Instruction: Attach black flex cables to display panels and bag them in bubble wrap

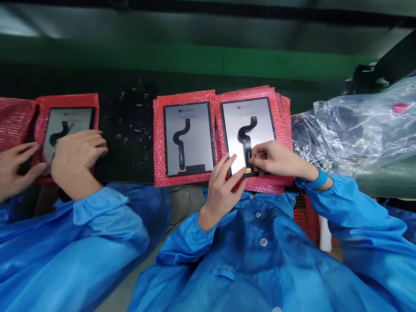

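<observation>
An LCD screen panel (233, 132) lies back side up on a stack of red bubble-wrap bags (285, 130). A black S-shaped flex cable (243, 134) runs down its back to a yellow connector strip at the lower edge. My right hand (276, 159), with a blue band at the wrist, has thumb and forefinger pinched on the cable's lower end. Spread fingers of my left hand (222, 188) rest at the panel's lower left corner. Just left, a second LCD panel (199, 143) with a similar cable lies on red bubble wrap (159, 164).
Small dark pieces (134, 112) with shiny ends are scattered on the dark table left of the panels. At the right, a clear plastic bag (354, 138) holds many dark parts. On the left, a co-worker's hands (76, 158) work over another panel (73, 119).
</observation>
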`<act>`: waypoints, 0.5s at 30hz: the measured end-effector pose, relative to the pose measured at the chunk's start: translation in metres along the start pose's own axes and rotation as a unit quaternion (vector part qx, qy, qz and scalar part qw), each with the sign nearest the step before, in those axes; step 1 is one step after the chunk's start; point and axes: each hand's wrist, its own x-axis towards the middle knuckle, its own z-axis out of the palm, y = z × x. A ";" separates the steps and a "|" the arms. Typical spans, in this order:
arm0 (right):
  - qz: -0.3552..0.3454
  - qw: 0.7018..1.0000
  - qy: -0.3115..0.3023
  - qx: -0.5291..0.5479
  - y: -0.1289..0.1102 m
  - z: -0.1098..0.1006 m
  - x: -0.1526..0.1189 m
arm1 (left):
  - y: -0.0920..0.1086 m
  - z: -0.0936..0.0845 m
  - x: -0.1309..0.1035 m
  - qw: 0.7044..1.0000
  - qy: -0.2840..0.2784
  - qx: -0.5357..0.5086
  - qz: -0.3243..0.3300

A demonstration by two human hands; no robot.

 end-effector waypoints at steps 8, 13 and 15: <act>0.013 1.000 0.002 0.000 -0.003 0.001 0.000 | -0.001 0.002 -0.001 1.000 0.001 0.011 0.000; 0.015 0.999 0.012 -0.039 -0.004 0.001 0.001 | 0.001 0.000 0.001 1.000 -0.018 0.005 -0.012; 0.016 0.999 0.012 -0.048 -0.006 0.001 0.001 | 0.002 0.000 0.001 0.999 -0.024 -0.001 -0.022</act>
